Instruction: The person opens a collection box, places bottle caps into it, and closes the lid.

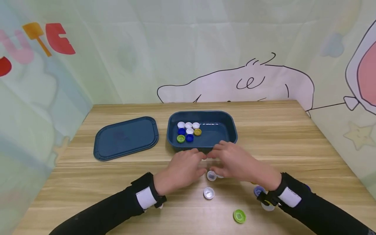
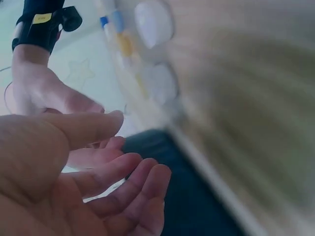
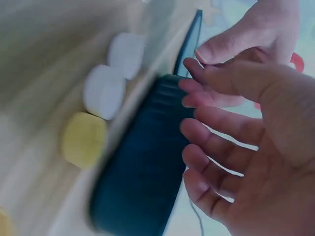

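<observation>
Loose caps [image 1: 209,193] dot a wood-grain table [image 1: 179,225], nearer than the left hand [image 1: 183,168] and right hand [image 1: 235,161], both relaxed, holding nothing. Just beyond them, a blue tray [image 1: 218,132] contains more caps; farther back, cartoon-printed walls [image 1: 188,42] rise.

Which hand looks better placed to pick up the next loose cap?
Probably the empty right hand: the loose green cap and blue cap lie toward its side. The left hand, also empty, is about as near one white cap, so it's close.
</observation>
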Action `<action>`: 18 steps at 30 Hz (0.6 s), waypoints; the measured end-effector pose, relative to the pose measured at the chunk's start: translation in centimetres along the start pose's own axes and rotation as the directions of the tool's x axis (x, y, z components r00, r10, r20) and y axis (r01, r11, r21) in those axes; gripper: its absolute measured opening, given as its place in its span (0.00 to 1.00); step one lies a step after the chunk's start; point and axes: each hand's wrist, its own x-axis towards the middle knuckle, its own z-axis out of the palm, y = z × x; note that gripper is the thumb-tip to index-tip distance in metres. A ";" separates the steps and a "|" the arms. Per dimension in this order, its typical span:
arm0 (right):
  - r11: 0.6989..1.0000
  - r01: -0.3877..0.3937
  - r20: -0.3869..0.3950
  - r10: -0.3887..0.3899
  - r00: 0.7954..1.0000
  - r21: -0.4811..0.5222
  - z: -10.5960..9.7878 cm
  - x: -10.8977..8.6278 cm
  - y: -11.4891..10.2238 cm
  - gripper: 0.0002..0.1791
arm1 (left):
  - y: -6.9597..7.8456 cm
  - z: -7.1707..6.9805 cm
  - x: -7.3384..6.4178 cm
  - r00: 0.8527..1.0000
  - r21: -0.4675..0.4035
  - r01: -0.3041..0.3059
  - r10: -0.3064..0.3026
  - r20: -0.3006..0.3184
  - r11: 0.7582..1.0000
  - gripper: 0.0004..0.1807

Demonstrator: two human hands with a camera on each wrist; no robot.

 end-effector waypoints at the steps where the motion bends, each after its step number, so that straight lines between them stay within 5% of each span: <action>1: 1.000 0.002 0.023 -0.002 1.000 -0.001 0.2 -0.2 0.0 0.18 | 0.1 0.4 0.0 1.000 -0.001 -0.005 0.005 0.016 1.000 0.18; 6: 1.000 -0.005 0.100 0.004 0.995 0.009 1.4 -1.0 0.1 0.21 | 0.4 2.0 0.0 0.998 -0.006 -0.008 0.008 0.059 1.000 0.17; 18: 1.000 -0.012 0.115 0.015 0.993 -0.025 3.2 -1.3 -0.1 0.20 | 0.8 3.2 -0.1 0.997 -0.001 0.044 -0.044 0.068 0.999 0.16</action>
